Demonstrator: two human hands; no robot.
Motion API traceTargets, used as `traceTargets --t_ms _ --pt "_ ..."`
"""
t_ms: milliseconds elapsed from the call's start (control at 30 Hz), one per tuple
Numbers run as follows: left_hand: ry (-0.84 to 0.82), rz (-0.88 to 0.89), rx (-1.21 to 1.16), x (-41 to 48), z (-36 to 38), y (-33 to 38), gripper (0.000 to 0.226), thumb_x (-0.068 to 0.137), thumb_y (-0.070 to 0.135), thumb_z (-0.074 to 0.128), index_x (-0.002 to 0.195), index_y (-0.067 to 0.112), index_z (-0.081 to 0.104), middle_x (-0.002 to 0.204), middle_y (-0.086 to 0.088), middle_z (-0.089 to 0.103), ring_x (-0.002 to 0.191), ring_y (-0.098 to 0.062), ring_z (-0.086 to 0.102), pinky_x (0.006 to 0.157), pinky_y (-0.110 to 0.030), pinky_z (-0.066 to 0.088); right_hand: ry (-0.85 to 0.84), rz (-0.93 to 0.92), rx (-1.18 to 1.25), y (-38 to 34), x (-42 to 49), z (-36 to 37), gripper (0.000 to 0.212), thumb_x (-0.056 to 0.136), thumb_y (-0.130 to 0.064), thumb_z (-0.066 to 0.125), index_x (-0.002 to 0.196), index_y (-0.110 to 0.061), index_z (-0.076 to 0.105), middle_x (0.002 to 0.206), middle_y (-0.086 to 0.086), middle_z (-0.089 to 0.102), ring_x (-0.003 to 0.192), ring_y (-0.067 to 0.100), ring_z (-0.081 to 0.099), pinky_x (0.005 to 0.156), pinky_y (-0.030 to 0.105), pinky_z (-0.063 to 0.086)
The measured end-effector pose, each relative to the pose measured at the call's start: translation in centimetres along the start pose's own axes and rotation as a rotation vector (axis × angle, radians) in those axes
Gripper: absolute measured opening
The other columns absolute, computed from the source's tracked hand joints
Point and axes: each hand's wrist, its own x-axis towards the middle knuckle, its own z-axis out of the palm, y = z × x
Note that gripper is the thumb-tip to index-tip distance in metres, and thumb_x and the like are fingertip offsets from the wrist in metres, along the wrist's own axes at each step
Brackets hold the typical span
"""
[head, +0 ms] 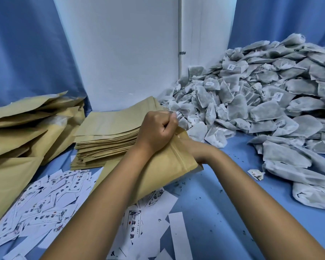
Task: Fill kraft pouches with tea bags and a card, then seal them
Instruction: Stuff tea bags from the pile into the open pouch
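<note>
Kraft pouch point(163, 171) gripped by left hand point(156, 132); contents hidden.

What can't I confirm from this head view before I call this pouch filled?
- Right hand: its fingers are hidden behind the held kraft pouch; grip unknown.
- Pouch contents: the paper wall hides any tea bags or card inside.
- Left hand: curled at the pouch mouth; whether it pinches the rim is unclear.
- Printed cards: text blurred.
- Tea bag pile: cut off by the right edge.
</note>
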Motion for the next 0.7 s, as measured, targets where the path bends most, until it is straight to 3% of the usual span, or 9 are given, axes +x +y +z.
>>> traceTargets --t_ms 67,133,200,233,333,400,600,667,700 --pt "0.013 -0.037 0.018 -0.3 -0.6 -0.6 0.043 0.092 0.019 0.039 0.05 0.016 0.03 0.048 0.003 0.024 0.048 -0.011 0.022 0.05 -0.026 0.017 0.128 -0.074 0.173 0.4 0.1 -0.3 0.02 0.091 0.0 0.05 0.079 -0.009 0.064 0.072 0.004 0.056 0.068 0.016 0.051 0.061 0.03 0.044" --pt "0.045 -0.082 0.015 -0.4 -1.3 -1.2 0.047 0.092 0.021 0.037 0.046 0.009 0.033 0.048 0.001 0.026 0.048 -0.011 0.023 0.05 -0.027 0.018 0.498 -0.14 0.551 1.3 0.1 -1.3 0.02 0.094 -0.005 0.051 0.085 -0.007 0.069 0.08 0.005 0.072 0.074 0.018 0.067 0.07 0.026 0.054" --pt "0.069 -0.108 -0.004 -0.2 -1.9 -1.2 0.05 0.092 0.022 0.036 0.045 0.005 0.033 0.048 0.0 0.025 0.047 -0.011 0.023 0.05 -0.026 0.018 0.763 -0.15 0.724 2.4 0.0 -2.5 0.014 0.095 -0.012 0.053 0.092 -0.006 0.066 0.093 0.008 0.074 0.091 0.025 0.069 0.083 0.029 0.055" --pt "0.079 -0.099 -0.006 0.1 -2.0 -0.8 0.05 0.091 0.021 0.037 0.045 0.005 0.033 0.048 0.0 0.024 0.047 -0.01 0.023 0.051 -0.026 0.018 0.754 -0.095 0.719 2.9 0.0 -2.7 0.016 0.094 -0.02 0.055 0.096 -0.008 0.065 0.1 0.007 0.072 0.097 0.026 0.068 0.087 0.031 0.053" --pt "0.066 0.062 0.037 1.2 -1.8 1.2 0.047 0.09 0.016 0.039 0.044 0.006 0.038 0.047 -0.001 0.027 0.046 -0.015 0.027 0.047 -0.027 0.024 0.33 0.072 0.768 2.4 0.2 -2.4 0.037 0.084 -0.051 0.059 0.102 -0.021 0.073 0.11 0.004 0.07 0.101 0.019 0.067 0.082 0.028 0.054" --pt "0.022 0.217 0.108 2.0 -1.5 2.6 0.045 0.089 0.014 0.042 0.044 0.007 0.045 0.046 -0.001 0.028 0.048 -0.013 0.027 0.045 -0.027 0.027 0.159 0.04 0.895 0.9 0.6 -2.5 0.039 0.085 -0.052 0.054 0.094 -0.022 0.077 0.101 0.005 0.073 0.096 0.017 0.069 0.075 0.026 0.056" --pt "-0.089 0.466 0.229 4.8 -2.8 3.8 0.039 0.084 0.012 0.046 0.045 0.011 0.049 0.043 -0.007 0.036 0.048 -0.016 0.028 0.046 -0.026 0.023 0.219 0.057 1.3 -3.0 2.3 -4.9 0.033 0.097 -0.018 0.04 0.074 -0.007 0.061 0.061 0.004 0.062 0.059 0.01 0.064 0.056 0.016 0.053" --pt "-0.172 0.571 0.323 5.4 -2.7 4.0 0.033 0.082 0.014 0.048 0.051 0.01 0.056 0.048 -0.007 0.048 0.046 -0.02 0.039 0.046 -0.025 0.026 0.282 0.076 1.569 -3.7 2.6 -5.4 0.021 0.08 0.01 0.061 0.071 -0.007 0.053 0.061 -0.004 0.056 0.058 -0.005 0.057 0.061 0.002 0.046" --pt "-0.206 0.573 0.363 5.6 -2.7 4.0 0.028 0.082 0.016 0.048 0.058 0.009 0.061 0.056 -0.007 0.054 0.051 -0.022 0.047 0.047 -0.027 0.03 0.199 0.079 1.736 -3.9 2.9 -5.4 0.035 0.061 0.025 0.07 0.07 -0.005 0.055 0.068 -0.005 0.053 0.068 -0.011 0.054 0.072 -0.003 0.039"
